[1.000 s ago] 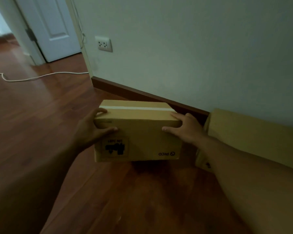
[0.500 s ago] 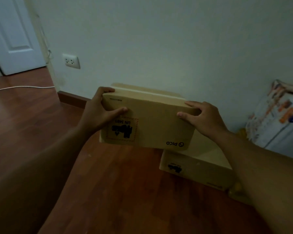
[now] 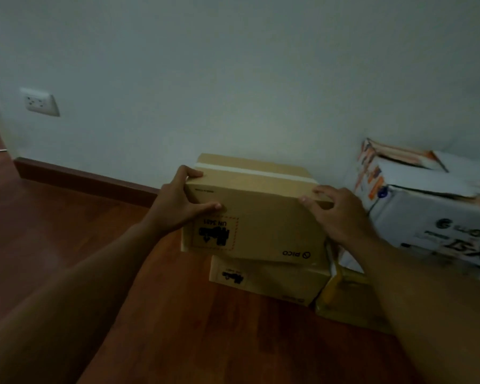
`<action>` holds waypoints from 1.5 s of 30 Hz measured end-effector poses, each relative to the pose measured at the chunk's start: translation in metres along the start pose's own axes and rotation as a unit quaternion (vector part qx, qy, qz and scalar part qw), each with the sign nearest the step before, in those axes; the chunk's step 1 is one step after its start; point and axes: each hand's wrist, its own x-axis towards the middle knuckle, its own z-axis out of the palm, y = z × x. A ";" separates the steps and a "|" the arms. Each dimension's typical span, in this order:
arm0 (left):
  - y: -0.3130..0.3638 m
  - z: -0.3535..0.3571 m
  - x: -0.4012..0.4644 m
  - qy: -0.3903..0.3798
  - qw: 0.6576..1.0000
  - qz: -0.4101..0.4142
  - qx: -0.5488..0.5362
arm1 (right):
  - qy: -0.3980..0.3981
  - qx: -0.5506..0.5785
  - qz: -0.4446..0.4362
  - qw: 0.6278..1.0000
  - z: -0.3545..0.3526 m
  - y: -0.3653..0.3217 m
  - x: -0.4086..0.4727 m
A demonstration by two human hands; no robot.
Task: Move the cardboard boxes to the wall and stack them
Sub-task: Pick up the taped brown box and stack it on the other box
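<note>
A brown cardboard box [image 3: 263, 217] with a tape strip on top and an upside-down PICO mark sits between my two hands, over a second brown box [image 3: 272, 284] on the floor by the wall. My left hand [image 3: 178, 203] grips its left end, thumb on the front face. On its right end rests my right hand [image 3: 341, 214], fingers over the top edge. The upper box is shifted left of the lower one and slightly tilted. I cannot tell if it rests fully on the lower box.
A white printed box [image 3: 432, 212] with open flaps stands to the right. A yellowish flat package [image 3: 344, 300] lies by the lower box. A wall socket [image 3: 40, 102] and dark skirting board [image 3: 86, 176] line the wall. Wooden floor [image 3: 67, 231] spreads to the left.
I carried the box rightwards along the wall, from the floor up over the second box. The view swung right, and the white printed box came into sight.
</note>
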 end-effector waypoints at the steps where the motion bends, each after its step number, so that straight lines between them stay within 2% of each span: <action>1: -0.003 0.005 0.002 -0.011 1.000 0.001 0.005 | -0.010 -0.026 0.000 1.000 -0.002 0.002 0.001; 4: -0.010 0.018 0.009 -0.097 0.995 -0.003 0.023 | -0.019 -0.090 -0.090 0.992 -0.004 0.004 0.012; 6: -0.012 0.031 0.013 -0.152 0.988 0.004 0.030 | -0.081 -0.092 -0.115 0.986 0.004 0.006 0.018; 8: -0.010 0.048 0.023 -0.156 0.986 0.014 0.053 | -0.166 -0.110 -0.101 0.975 0.016 0.010 0.019; 9: -0.009 0.055 0.029 -0.144 0.987 0.021 0.074 | -0.184 -0.127 -0.094 0.970 0.022 0.014 0.019; 12: -0.012 0.073 0.045 -0.105 0.971 0.068 0.202 | -0.133 -0.145 -0.085 0.977 0.031 0.022 0.021; 14: -0.016 0.079 0.050 -0.091 0.936 0.141 0.309 | -0.094 -0.154 -0.090 0.979 0.032 0.028 0.022; 16: -0.016 0.083 0.052 -0.101 0.920 0.191 0.327 | -0.071 -0.177 -0.108 0.976 0.036 0.037 0.024; 23: -0.013 0.089 0.061 -0.096 0.920 0.162 0.344 | -0.048 -0.206 -0.133 0.968 0.034 0.047 0.033; 26: -0.006 0.087 0.063 -0.120 0.909 0.155 0.367 | -0.092 -0.181 -0.117 0.972 0.026 0.036 0.032; 29: 0.012 0.088 0.066 -0.142 0.901 0.136 0.387 | -0.123 -0.109 -0.083 0.983 0.017 0.019 0.023; 35: 0.056 0.109 0.060 -0.160 0.903 0.153 0.369 | 0.008 -0.065 -0.145 0.987 -0.015 -0.012 0.007; 41: 0.080 0.131 0.047 -0.194 0.893 0.152 0.376 | 0.159 -0.074 -0.163 0.971 -0.071 0.004 -0.005; 43: 0.082 0.138 0.035 -0.207 0.875 0.152 0.411 | 0.176 -0.146 -0.094 0.969 -0.086 0.019 -0.007; 45: 0.086 0.144 0.022 -0.210 0.862 0.138 0.441 | 0.137 -0.217 0.043 0.965 -0.091 0.038 -0.015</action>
